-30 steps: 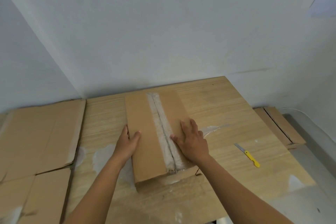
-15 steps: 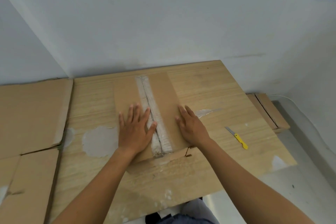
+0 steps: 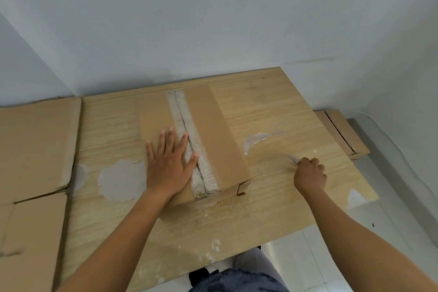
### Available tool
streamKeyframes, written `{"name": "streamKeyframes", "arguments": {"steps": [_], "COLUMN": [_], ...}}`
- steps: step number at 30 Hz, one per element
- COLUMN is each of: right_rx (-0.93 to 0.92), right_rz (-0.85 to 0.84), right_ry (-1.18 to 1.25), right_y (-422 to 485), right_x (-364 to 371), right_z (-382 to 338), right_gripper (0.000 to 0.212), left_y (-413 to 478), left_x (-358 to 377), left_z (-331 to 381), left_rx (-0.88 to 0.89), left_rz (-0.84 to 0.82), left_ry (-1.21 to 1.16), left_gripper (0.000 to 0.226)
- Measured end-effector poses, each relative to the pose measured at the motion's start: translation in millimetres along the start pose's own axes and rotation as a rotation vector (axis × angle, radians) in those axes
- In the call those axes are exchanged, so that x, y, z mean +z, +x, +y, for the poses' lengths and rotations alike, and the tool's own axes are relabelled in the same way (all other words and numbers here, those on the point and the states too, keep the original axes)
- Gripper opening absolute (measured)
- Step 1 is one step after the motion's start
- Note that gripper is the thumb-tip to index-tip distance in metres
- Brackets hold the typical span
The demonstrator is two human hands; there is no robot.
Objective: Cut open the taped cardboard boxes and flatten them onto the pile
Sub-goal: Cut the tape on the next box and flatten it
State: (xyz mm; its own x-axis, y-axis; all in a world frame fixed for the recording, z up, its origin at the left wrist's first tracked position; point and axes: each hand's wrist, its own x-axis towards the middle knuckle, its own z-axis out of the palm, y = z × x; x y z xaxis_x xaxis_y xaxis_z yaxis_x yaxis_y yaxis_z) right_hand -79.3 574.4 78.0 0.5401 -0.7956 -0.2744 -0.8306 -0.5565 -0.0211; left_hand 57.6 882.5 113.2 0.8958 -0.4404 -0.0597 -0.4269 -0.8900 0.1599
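The brown rectangular cardboard box (image 3: 213, 140) lies centrally on the pale wooden table (image 3: 272, 106), left hand (image 3: 169, 163) spread flat on its lid, right hand (image 3: 309, 174) curled round a small metal-bladed knife (image 3: 294, 159) to its right: a pickup step, and next the blade must reach the whitish taped seam (image 3: 187, 125).

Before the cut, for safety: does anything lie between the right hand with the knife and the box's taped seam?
Only bare table separates the right hand and knife from the cardboard box, but the left hand rests partly on the taped seam.
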Motion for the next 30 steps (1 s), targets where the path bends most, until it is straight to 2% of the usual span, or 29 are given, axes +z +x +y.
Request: {"name": "streamKeyframes", "arguments": {"steps": [10,12,15,18,23,26,30], "right_rx": [0.000,-0.073,-0.287,-0.466,-0.682,-0.795,-0.841], "right_rz": [-0.079,-0.039,0.062,0.119,0.093,0.078,0.036], "right_ry": [0.314,0.425,0.524,0.525,0.461,0.391,0.264], "right_y": [0.2,-2.4,-9.2,-14.6,-20.7,-23.4,-20.2], "right_x": [-1.5,-11.0,-32.2,-56.6,-77.4,-77.9,-76.7], "right_z": [-25.7,-47.2,-85.3,-126.8,-186.7,-214.7,-248.2], "right_gripper": [0.024,0.022,0.026,0.028,0.026,0.027,0.029], "left_y": [-0.1,0.0,3.0,12.8,35.3,42.2,45.7], "left_x": [-0.4,-1.6,-4.5,-9.4,-12.8,-9.6,-1.3], "left_z": [-0.9,-1.2,-3.0,-14.9,-44.0,-46.1,-46.8], "left_rx": [0.003,-0.001,0.002,0.051,0.093,0.072,0.065], "left_rz": [0.009,0.012,0.034,0.142,0.237,0.224,0.181], "left_ry": [-0.022,-0.033,-0.045,-0.060,-0.147,-0.138,-0.124], "left_gripper": [0.082,0.083,0.082,0.071,0.059,0.059,0.061]}}
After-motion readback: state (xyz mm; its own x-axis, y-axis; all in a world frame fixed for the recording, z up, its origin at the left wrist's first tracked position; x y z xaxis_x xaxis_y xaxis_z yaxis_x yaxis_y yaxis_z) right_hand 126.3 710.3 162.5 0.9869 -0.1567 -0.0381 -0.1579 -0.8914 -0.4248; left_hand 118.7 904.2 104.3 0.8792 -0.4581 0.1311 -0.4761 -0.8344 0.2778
